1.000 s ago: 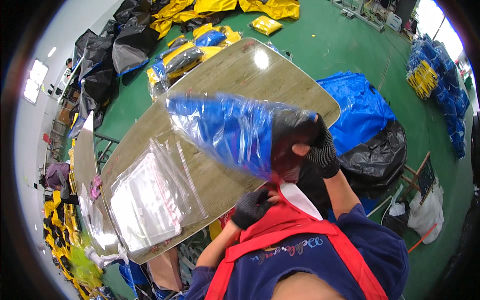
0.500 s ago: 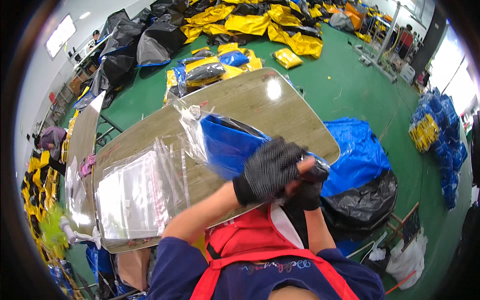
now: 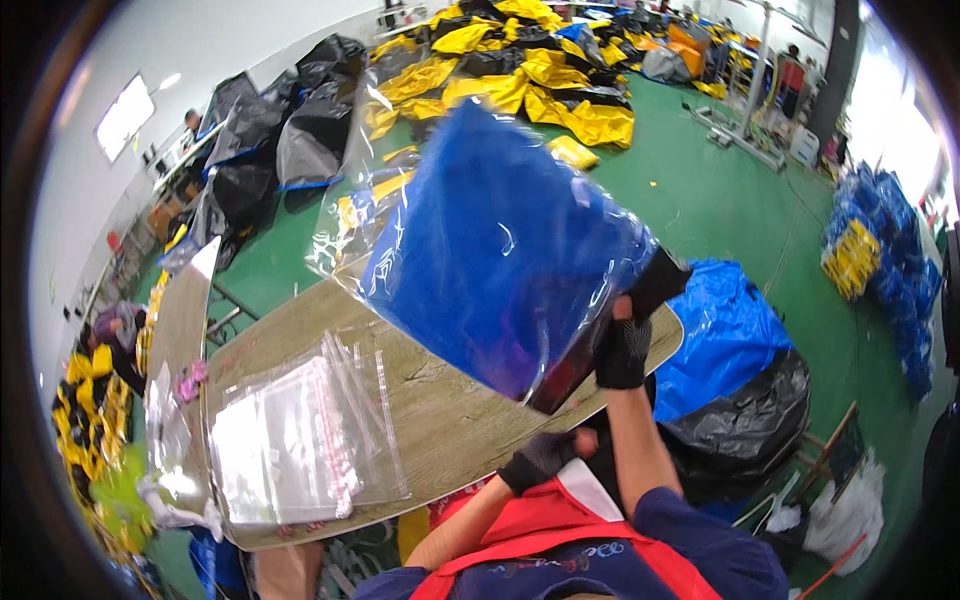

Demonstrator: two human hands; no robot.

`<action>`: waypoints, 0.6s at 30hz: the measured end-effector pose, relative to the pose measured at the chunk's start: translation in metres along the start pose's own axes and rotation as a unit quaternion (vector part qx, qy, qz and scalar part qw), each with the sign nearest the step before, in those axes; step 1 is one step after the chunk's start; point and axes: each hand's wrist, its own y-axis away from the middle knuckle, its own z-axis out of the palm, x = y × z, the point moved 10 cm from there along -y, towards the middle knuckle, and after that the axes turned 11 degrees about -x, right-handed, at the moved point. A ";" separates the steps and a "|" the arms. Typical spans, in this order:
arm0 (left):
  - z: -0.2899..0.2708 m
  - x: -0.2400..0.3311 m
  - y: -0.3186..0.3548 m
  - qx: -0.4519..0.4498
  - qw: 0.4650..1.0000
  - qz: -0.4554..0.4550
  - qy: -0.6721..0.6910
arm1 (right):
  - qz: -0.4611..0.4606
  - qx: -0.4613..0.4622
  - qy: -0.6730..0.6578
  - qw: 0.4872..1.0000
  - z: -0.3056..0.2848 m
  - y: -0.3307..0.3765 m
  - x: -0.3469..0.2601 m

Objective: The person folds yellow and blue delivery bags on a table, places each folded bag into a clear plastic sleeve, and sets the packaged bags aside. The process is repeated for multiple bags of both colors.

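In my right hand [image 3: 624, 350], gloved in black with bare fingertips, is the lower right corner of a clear plastic bag [image 3: 335, 240] with a folded blue and black sheet [image 3: 500, 235] inside. My thumb presses on the near side of the packet; the other fingers are mostly behind it. The packet is raised and tilted above the wood-patterned table [image 3: 440, 440], its far end slightly blurred. Lower down, by the table's near edge and my red apron, my left hand [image 3: 545, 462] is loosely closed, apart from the packet, with nothing visible in it.
A stack of clear plastic bags [image 3: 285, 440] lies on the table's left part. To the right of the table rests a large blue and black sheet [image 3: 725, 340]. Yellow and black sheets [image 3: 520, 75] cover the floor at the back; blue packets [image 3: 890, 270] are piled far right.
The packet has risen off the table and swung upright in my right hand. My left hand has come away from it and drawn back toward my body.
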 end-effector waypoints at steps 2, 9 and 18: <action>-0.009 0.073 0.032 -0.047 0.965 -0.002 -0.257 | -0.041 -0.139 0.239 0.960 0.017 -0.025 -0.042; -0.125 0.227 0.031 0.177 0.829 0.210 -0.487 | -0.304 -0.433 0.488 0.694 0.167 0.027 -0.119; -0.187 0.154 0.075 0.341 0.888 0.300 -0.073 | 0.129 -0.130 0.126 0.975 0.040 -0.015 -0.037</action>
